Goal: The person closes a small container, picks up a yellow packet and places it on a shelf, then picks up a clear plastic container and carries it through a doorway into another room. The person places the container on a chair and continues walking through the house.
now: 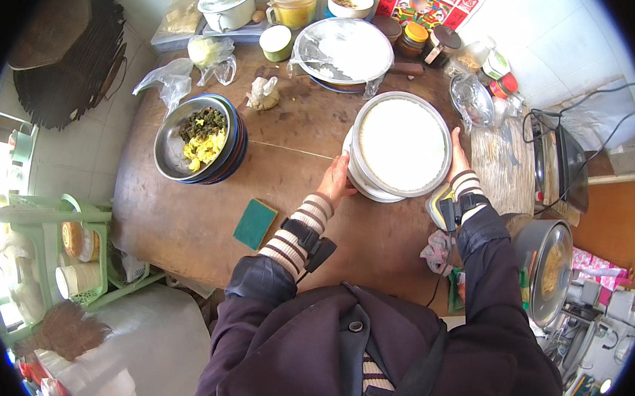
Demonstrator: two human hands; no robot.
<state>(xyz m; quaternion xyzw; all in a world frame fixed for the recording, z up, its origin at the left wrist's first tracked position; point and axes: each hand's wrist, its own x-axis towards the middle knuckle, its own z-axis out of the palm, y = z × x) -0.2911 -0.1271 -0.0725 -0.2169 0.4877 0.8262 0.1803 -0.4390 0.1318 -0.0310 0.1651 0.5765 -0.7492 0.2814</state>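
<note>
Head view. A round white pan (402,144) sits on the right half of the brown surface (187,222), resting on a white plate (365,187) whose edge shows at the lower left. The pan holds a flat, pale layer across its whole floor.

The left hand (337,182) lies against the lower-left rim, fingers spread and curled along the edge of pan and plate. The right hand (458,160) presses the right rim, fingers closed around the wall. Both hands grip from opposite sides.

Handling, as a judgement: the pan appears rigid and thin-walled, moderately heavy when filled. The contents look soft and likely to shift or crack if tilted, so keep it level. Best hold is at two opposite rim points, as now. The smooth rim may be slippery, and the plate underneath may slide loose.

Surroundings: a metal bowl (199,136) with dark greens and yellow pieces stands well apart to the left. A green sponge (254,223) lies near the left forearm. A plastic-covered dish (344,52) stands just behind the pan, with jars (413,38) near it. A clear lid (470,100) lies close to the right rim, and a grey cooker (547,266) stands at lower right. These crowd the far and right sides.
</note>
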